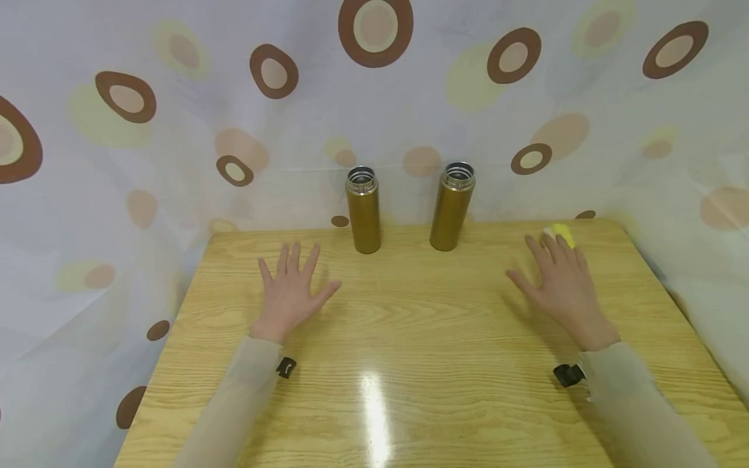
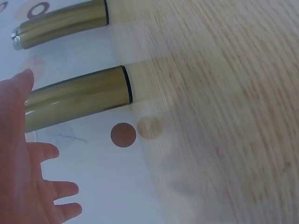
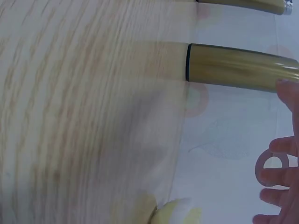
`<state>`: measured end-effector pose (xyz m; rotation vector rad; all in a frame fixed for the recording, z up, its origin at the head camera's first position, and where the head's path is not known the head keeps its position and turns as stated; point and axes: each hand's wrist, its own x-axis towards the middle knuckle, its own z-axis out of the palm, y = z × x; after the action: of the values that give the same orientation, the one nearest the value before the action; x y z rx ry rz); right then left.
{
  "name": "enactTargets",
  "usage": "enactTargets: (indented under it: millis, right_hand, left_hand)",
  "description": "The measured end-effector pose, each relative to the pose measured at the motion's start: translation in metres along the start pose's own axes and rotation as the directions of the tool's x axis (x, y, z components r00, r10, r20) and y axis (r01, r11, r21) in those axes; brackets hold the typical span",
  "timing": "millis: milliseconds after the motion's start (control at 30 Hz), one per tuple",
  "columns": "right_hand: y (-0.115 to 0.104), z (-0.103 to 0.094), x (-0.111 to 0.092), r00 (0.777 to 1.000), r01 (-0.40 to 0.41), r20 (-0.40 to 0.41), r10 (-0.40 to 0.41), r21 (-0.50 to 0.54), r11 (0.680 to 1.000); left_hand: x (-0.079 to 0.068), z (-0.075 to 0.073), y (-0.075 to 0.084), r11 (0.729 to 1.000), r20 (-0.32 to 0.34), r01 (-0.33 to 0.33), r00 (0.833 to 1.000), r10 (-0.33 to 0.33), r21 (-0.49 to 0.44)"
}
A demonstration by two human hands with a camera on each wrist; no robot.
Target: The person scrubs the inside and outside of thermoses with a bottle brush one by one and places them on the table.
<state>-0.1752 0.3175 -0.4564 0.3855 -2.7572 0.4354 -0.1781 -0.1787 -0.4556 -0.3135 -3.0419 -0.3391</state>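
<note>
Two gold thermos bottles without lids stand upright at the back of the table: the left bottle (image 1: 365, 218) and the right bottle (image 1: 450, 214). Their steel threaded mouths are uncovered. My left hand (image 1: 288, 296) is spread palm down, in front and to the left of the left bottle, apart from it. On the other side my right hand (image 1: 562, 283) is also spread, well to the right of the right bottle. Beyond its fingertips lies a small yellow and white item (image 1: 563, 234), partly hidden by the fingers; its kind is unclear. Neither hand holds anything.
The wooden table (image 1: 374, 325) ends at the back against a white curtain (image 1: 316, 117) printed with brown and yellow circles. The curtain also hangs along both sides. A small dark device (image 1: 286, 368) sits at the left wrist, another device (image 1: 569, 375) at the right.
</note>
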Motion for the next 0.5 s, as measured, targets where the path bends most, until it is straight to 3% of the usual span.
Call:
enactTargets:
  millis: [200,500]
  right_hand:
    - [0.006,-0.007,-0.002,0.995,0.069,-0.073,-0.066,0.051,0.996]
    - [0.019,-0.032,-0.01,0.995,-0.065,0.083,0.06,0.063,0.996]
  left_hand:
    - [-0.002,0.001,0.003,0.997,0.006,0.017,1.0,-0.017,-0.079]
    - [-0.006,0.0,0.006,0.979,0.014,0.041,0.999,-0.039,-0.202]
